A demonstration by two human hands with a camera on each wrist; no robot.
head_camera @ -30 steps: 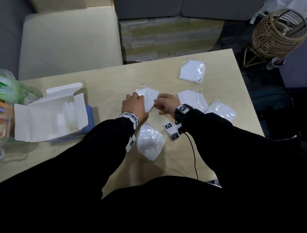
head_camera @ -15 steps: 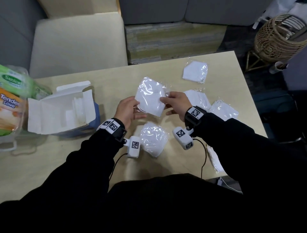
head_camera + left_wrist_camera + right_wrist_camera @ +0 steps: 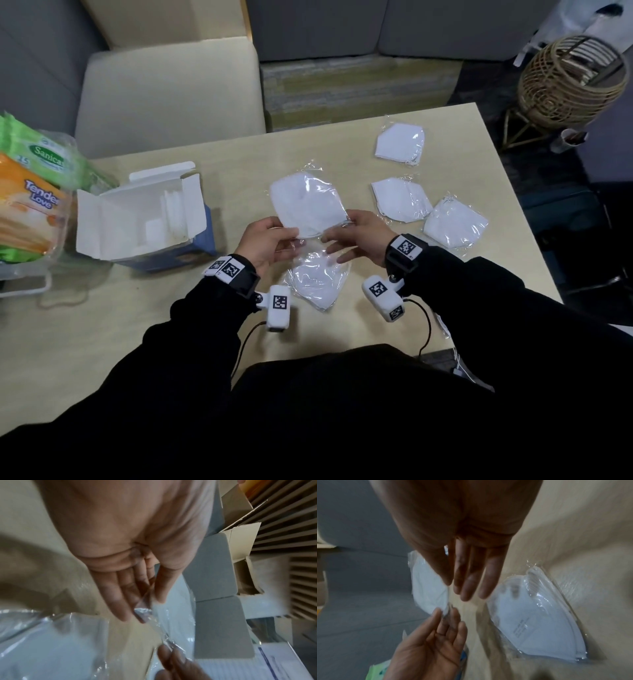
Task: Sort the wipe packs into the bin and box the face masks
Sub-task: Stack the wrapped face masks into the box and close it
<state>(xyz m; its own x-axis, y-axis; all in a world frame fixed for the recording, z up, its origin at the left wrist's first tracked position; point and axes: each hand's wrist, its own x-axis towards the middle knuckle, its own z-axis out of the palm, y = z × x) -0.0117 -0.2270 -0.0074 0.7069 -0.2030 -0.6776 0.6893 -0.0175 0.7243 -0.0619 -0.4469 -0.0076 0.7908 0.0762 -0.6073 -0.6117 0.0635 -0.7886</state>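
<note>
Between both hands, lifted above the table, is a white face mask [image 3: 306,204] in a clear wrapper. My left hand [image 3: 286,240] pinches its lower left edge and my right hand [image 3: 337,236] pinches its lower right edge. In the left wrist view the thumb and fingers [image 3: 130,605] pinch the clear film. The right wrist view shows the held mask [image 3: 428,588] pinched at its edge. Another wrapped mask [image 3: 318,282] lies on the table below the hands. Three more masks [image 3: 400,145] [image 3: 400,204] [image 3: 454,222] lie to the right. The open white mask box [image 3: 113,222] stands at left.
A clear bin [image 3: 66,192] at the far left edge holds green and orange wipe packs [image 3: 30,195]. A cream chair [image 3: 164,92] stands behind the table [image 3: 85,342]. A wicker basket [image 3: 568,78] stands on the floor at the back right.
Both hands have lifted the wrapped mask off the table and now hold it up flat between them. The head view has shifted left, showing more of the wipe packs.
</note>
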